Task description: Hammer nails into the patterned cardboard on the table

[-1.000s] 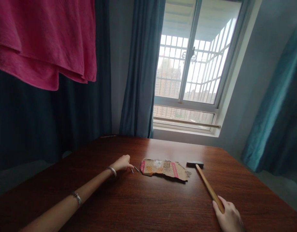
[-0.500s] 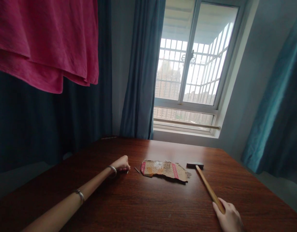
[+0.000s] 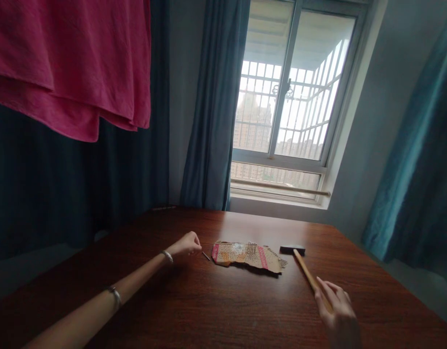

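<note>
My left hand (image 3: 188,243) reaches over the table with its fingers pinched. Its fingertips meet the upper end of a thin nail (image 3: 206,255), which lies slanted on the wood. My right hand (image 3: 336,305) is wrapped round the wooden handle of a hammer (image 3: 311,278), at the lower end. The hammer's dark head (image 3: 292,250) rests on the table. Between my hands lies a torn piece of cardboard (image 3: 241,258) with pink bands and many small holes. Several nails (image 3: 251,247) stand upright in it, and more (image 3: 283,263) lie at its right end.
The brown wooden table (image 3: 223,300) spans the foreground. Behind it are a blue curtain (image 3: 211,121) and a barred window (image 3: 281,97). A pink towel (image 3: 74,72) hangs at upper left, and another blue curtain (image 3: 408,160) at right.
My left hand has moved slightly right to the slanted nail. The small nail seen under its fingers before no longer shows. My right hand has shifted a little up and left along the hammer handle.
</note>
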A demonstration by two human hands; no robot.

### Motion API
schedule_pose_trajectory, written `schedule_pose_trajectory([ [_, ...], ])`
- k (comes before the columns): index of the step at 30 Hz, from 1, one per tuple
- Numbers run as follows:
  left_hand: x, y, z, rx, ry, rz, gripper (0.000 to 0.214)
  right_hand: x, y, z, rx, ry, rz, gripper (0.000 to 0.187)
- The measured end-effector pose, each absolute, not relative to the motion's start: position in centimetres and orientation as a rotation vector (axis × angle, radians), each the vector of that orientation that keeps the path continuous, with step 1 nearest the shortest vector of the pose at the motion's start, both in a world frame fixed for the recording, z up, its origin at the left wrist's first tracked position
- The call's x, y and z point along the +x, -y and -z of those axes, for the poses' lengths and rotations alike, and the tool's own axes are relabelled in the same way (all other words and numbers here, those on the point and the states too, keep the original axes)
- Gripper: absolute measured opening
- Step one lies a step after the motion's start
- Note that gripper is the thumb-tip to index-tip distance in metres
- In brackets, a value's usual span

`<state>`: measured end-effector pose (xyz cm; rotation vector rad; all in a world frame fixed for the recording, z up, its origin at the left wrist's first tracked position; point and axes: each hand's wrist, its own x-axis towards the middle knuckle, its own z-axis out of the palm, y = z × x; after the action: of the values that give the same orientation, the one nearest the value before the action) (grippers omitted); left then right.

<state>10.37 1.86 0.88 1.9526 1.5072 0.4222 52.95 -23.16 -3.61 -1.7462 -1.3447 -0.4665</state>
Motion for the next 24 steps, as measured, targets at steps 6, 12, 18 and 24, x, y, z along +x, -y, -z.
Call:
schedule_pose_trajectory([
  [6,15.5,0.9,-2.2,1.875,-1.049,-0.763,0.030,46.8,20.1,0.4,-1.517,1.371,0.037,0.042],
  [12,20.7,5.8,-1.2,1.704,-0.873,-0.926,0.033,40.6,18.3,-1.9,-1.296,1.467,-0.463,0.040],
  [18,22.6,9.2,-0.7,1.675,-0.783,-0.919,0.030,38.4,18.5,-1.7,-1.184,1.527,-0.613,0.035],
  [24,23.5,10.2,0.2,1.650,-0.747,-0.925,0.028,37.8,18.9,-1.7,-1.193,1.565,-0.605,0.031],
])
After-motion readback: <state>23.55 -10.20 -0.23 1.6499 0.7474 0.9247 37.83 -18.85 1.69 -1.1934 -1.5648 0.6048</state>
